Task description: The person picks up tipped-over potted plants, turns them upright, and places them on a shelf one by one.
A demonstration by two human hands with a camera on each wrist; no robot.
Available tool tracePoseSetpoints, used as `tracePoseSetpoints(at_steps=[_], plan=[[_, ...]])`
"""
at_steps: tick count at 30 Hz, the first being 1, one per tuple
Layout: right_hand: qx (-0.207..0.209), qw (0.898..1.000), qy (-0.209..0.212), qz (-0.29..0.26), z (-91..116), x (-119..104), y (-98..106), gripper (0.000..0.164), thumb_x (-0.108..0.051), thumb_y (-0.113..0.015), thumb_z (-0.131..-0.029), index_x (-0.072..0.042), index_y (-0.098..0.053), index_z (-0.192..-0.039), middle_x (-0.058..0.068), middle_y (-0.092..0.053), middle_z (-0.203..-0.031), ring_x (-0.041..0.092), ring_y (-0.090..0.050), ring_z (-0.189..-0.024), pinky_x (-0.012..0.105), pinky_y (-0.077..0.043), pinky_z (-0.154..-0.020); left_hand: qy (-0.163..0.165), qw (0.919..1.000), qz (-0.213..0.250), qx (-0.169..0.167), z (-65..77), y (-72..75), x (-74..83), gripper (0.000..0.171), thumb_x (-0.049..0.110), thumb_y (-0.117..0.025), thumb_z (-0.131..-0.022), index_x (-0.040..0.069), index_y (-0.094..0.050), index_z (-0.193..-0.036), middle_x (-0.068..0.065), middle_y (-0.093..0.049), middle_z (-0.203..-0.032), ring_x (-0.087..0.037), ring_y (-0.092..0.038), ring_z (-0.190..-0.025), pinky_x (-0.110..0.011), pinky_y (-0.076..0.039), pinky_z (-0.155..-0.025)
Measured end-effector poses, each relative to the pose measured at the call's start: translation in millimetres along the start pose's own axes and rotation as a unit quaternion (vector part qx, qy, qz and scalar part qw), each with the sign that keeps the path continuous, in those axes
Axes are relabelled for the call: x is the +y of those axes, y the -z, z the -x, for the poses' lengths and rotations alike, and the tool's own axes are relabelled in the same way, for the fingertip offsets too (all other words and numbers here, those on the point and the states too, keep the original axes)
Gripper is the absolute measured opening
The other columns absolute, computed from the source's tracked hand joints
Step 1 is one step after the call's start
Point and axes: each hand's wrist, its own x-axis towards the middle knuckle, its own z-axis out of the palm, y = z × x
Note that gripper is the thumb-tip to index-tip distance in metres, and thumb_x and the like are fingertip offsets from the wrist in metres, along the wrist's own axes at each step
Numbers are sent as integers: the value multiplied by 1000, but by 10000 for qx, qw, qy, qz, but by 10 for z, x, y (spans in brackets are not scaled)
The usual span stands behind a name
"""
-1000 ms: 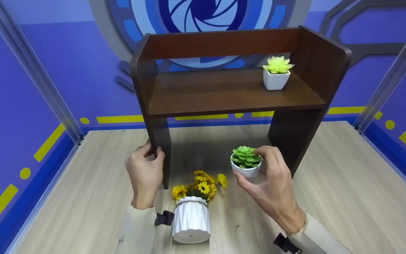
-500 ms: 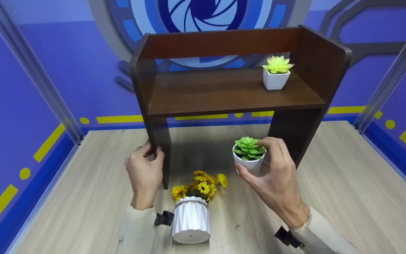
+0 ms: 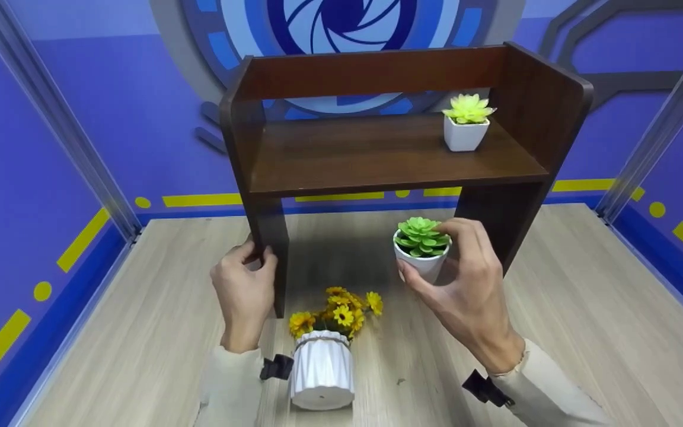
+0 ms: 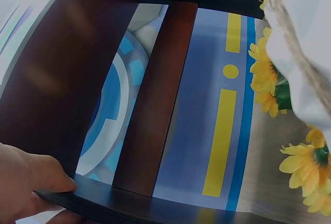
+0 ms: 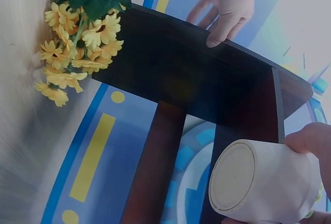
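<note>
The right hand is curled about as wide as the small pot it holds, thumb on the near left side and forefinger over the far rim at the leaves; how the other fingers lie behind the pot is hard to make out. In its grip the green plant in its round white pot is off the table, upright or nearly so, in front of the opening below the shelf board. The right wrist view shows the pot's bare bottom.

The left hand pinches the near edge of the left side panel between thumb and fingers. Between the forearms a white vase lies on its side, base toward the person, its yellow flowers pointing to the far side. Farther off, a pale green plant in a square pot stands on the board's right part.

The step in hand looks like carrying the pot while bracing the shelf; the next move calls for a level pot, kept clear of the board's front edge.
</note>
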Motion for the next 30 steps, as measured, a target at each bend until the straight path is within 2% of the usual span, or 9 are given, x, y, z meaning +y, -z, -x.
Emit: tracePoseSetpoints(at_steps=[4,8,12,16,30], plan=[[6,10000,9,-55,-36,-24,17,58,-24,-93,-71,-1,-62,-115,10,-60,-115,16,-61,-106,5,-51,-79,59,10000,36,-49,6,6,6,19,11,-73,-89,0,-79,-104,-17,-78,-98,-29,-77,-85,-44,-64,-73],[76,9999,86,-85,-81,-54,32,57,-25,-92,-72,-1,-63,-116,10,-61,-117,17,-61,-110,7,-50,-88,34,10000,62,-30,9,3,0,20,9,-73,-89,-1,-78,-105,-18,-78,-99,-30,-77,-85,-46,-64,-74],[94,9998,127,-154,-121,-82,49,57,-24,-91,-72,-1,-62,-116,10,-61,-118,17,-60,-112,23,-58,-91,20,10000,53,3,7,-4,-7,20,8,-73,-88,-1,-79,-105,-19,-78,-97,-32,-77,-84,-47,-63,-74],[44,9995,95,-283,-153,-105,57,58,-21,-91,-72,0,-61,-117,12,-59,-117,18,-60,-112,40,-63,-81,32,10000,-1,24,3,-6,-12,18,9,-73,-88,0,-79,-103,-18,-78,-96,-32,-77,-84,-47,-63,-73],[56,9996,80,-280,-285,-179,86,57,-23,-90,-73,0,-61,-117,12,-58,-117,17,-60,-111,41,-64,-77,54,10000,37,-12,1,-4,-9,18,9,-73,-88,1,-79,-103,-17,-78,-95,-30,-76,-84,-46,-63,-74]])
